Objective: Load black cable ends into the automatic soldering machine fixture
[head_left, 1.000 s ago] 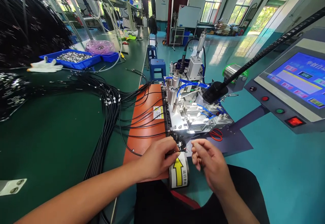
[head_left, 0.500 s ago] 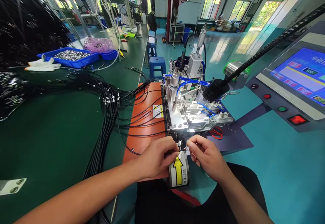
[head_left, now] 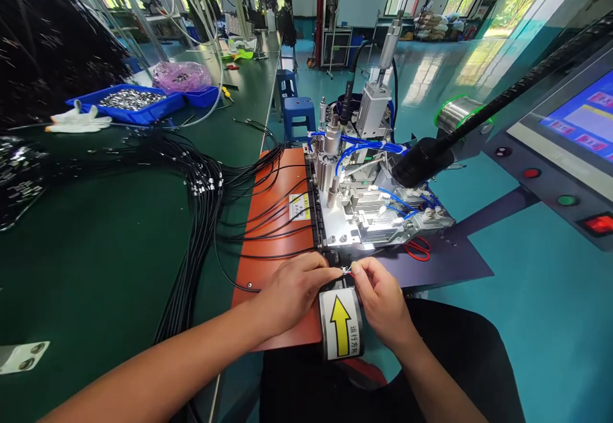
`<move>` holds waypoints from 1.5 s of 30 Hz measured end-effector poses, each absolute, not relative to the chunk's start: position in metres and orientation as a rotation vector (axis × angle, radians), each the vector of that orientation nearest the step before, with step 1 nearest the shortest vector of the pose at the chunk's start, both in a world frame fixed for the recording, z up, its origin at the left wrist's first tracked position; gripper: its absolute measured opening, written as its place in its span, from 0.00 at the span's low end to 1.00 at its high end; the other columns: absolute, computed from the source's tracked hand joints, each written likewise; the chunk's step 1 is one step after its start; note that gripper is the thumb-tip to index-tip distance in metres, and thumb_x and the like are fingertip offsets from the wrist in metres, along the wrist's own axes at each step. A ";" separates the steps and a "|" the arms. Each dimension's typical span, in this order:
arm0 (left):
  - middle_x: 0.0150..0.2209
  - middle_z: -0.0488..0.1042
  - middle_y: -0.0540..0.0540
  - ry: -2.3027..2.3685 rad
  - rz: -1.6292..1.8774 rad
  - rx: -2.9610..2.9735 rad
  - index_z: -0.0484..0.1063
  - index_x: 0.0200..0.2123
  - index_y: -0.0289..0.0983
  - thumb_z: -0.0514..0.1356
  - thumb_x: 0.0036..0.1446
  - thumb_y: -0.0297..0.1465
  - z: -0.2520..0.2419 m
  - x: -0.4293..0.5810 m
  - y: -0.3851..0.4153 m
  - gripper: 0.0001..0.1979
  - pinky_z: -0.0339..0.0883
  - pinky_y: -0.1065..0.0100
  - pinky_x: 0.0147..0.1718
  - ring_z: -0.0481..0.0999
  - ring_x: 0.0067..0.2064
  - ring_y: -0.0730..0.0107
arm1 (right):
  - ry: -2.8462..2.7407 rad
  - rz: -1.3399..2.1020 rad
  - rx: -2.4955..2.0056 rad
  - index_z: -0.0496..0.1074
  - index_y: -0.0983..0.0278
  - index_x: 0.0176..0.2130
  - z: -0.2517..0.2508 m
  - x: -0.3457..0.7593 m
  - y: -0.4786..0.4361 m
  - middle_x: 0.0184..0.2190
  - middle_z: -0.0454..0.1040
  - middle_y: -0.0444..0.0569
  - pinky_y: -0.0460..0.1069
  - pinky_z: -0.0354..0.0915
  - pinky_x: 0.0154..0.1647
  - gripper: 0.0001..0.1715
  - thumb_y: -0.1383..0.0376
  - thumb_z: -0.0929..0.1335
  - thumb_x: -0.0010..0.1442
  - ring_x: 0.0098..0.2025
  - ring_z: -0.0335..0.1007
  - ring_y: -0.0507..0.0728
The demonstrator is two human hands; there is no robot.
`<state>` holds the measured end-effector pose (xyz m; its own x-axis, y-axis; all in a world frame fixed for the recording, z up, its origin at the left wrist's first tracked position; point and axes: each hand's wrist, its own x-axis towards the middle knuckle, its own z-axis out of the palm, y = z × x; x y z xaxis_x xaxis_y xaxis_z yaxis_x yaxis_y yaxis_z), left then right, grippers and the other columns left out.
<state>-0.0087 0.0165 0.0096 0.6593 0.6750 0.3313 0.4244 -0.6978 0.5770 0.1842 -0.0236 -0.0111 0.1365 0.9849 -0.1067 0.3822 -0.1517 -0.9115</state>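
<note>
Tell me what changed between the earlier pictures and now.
The right hand moved left and now pinches the cable end that the left hand holds at the front edge of the machine. The left hand kept its grip there; the black cables on the orange plate lie as before.

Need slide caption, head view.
Left hand and right hand pinch a cable end by the machine, near a yellow-arrow label.

Black cable end (head_left: 345, 271), perhaps metal-tipped, lies above arrow label (head_left: 341, 333).
</note>
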 end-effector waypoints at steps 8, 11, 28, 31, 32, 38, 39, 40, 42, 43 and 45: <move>0.36 0.72 0.46 0.907 0.772 2.502 0.76 0.47 0.40 0.53 0.65 0.25 0.011 -0.008 0.019 0.14 0.66 0.71 0.33 0.71 0.36 0.69 | -1.308 0.994 -1.677 0.69 0.60 0.32 -0.015 0.179 -0.023 0.27 0.73 0.43 0.47 0.62 0.31 0.18 0.52 0.61 0.66 0.30 0.68 0.55; 0.38 0.72 0.46 0.913 0.762 2.500 0.76 0.47 0.41 0.53 0.64 0.24 0.010 -0.009 0.019 0.14 0.66 0.70 0.34 0.71 0.37 0.69 | -1.301 1.009 -1.674 0.68 0.60 0.33 -0.017 0.178 -0.024 0.27 0.73 0.43 0.47 0.62 0.32 0.18 0.52 0.61 0.67 0.30 0.68 0.55; 0.38 0.73 0.47 0.964 0.726 2.533 0.74 0.47 0.41 0.53 0.64 0.24 0.010 -0.008 0.018 0.14 0.66 0.70 0.33 0.71 0.37 0.69 | -1.236 1.024 -1.710 0.69 0.60 0.32 -0.016 0.175 -0.023 0.27 0.73 0.44 0.48 0.62 0.31 0.19 0.51 0.61 0.65 0.29 0.69 0.56; 0.37 0.72 0.47 0.952 0.729 2.554 0.74 0.47 0.40 0.53 0.64 0.24 0.010 -0.008 0.019 0.13 0.65 0.70 0.33 0.70 0.37 0.68 | -1.234 1.025 -1.706 0.69 0.60 0.32 -0.018 0.175 -0.022 0.27 0.74 0.45 0.48 0.62 0.31 0.19 0.51 0.61 0.65 0.30 0.69 0.56; 0.37 0.72 0.47 0.951 0.724 2.562 0.74 0.47 0.40 0.53 0.64 0.24 0.010 -0.008 0.019 0.13 0.65 0.70 0.33 0.70 0.37 0.68 | -1.233 1.027 -1.704 0.69 0.60 0.32 -0.018 0.175 -0.022 0.27 0.74 0.44 0.48 0.62 0.31 0.19 0.51 0.61 0.66 0.30 0.69 0.56; 0.36 0.70 0.48 0.950 0.709 2.612 0.72 0.47 0.40 0.52 0.65 0.24 0.012 -0.007 0.019 0.13 0.65 0.69 0.35 0.70 0.39 0.67 | -1.231 1.021 -1.707 0.69 0.61 0.32 -0.018 0.175 -0.022 0.27 0.73 0.44 0.48 0.62 0.31 0.18 0.52 0.61 0.66 0.30 0.68 0.56; 0.36 0.70 0.48 0.946 0.710 2.617 0.72 0.47 0.41 0.52 0.66 0.24 0.013 -0.007 0.018 0.13 0.65 0.69 0.35 0.69 0.39 0.67 | -1.234 1.021 -1.700 0.69 0.61 0.32 -0.019 0.175 -0.022 0.27 0.72 0.44 0.48 0.62 0.31 0.18 0.52 0.61 0.66 0.30 0.68 0.56; 0.36 0.69 0.48 0.943 0.706 2.623 0.72 0.48 0.41 0.51 0.66 0.24 0.013 -0.007 0.018 0.13 0.65 0.69 0.35 0.69 0.39 0.67 | -1.237 1.021 -1.691 0.69 0.61 0.32 -0.019 0.175 -0.022 0.26 0.72 0.44 0.48 0.61 0.31 0.18 0.52 0.61 0.66 0.30 0.68 0.56; 0.36 0.69 0.48 0.944 0.689 2.635 0.72 0.47 0.41 0.50 0.66 0.24 0.014 -0.007 0.018 0.14 0.65 0.69 0.35 0.69 0.39 0.68 | -1.248 1.022 -1.676 0.69 0.61 0.32 -0.020 0.176 -0.022 0.26 0.72 0.44 0.48 0.61 0.31 0.18 0.53 0.61 0.66 0.30 0.67 0.56; 0.36 0.69 0.48 0.950 0.675 2.640 0.72 0.47 0.41 0.50 0.66 0.25 0.014 -0.007 0.018 0.14 0.65 0.70 0.35 0.69 0.39 0.68 | -1.253 1.023 -1.671 0.69 0.61 0.32 -0.020 0.176 -0.021 0.26 0.72 0.44 0.48 0.62 0.31 0.18 0.53 0.61 0.66 0.30 0.67 0.56; 0.35 0.68 0.48 0.965 0.648 2.646 0.73 0.47 0.42 0.49 0.67 0.25 0.015 -0.007 0.017 0.14 0.64 0.70 0.34 0.69 0.38 0.68 | -1.265 1.028 -1.668 0.68 0.61 0.32 -0.020 0.176 -0.021 0.27 0.72 0.44 0.48 0.62 0.31 0.18 0.53 0.61 0.66 0.30 0.67 0.56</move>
<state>-0.0069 0.0174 0.0148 0.6815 0.6578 0.3208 0.5462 -0.7489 0.3753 0.1765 -0.0208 -0.0195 0.1743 0.9747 -0.1402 0.3361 -0.1927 -0.9219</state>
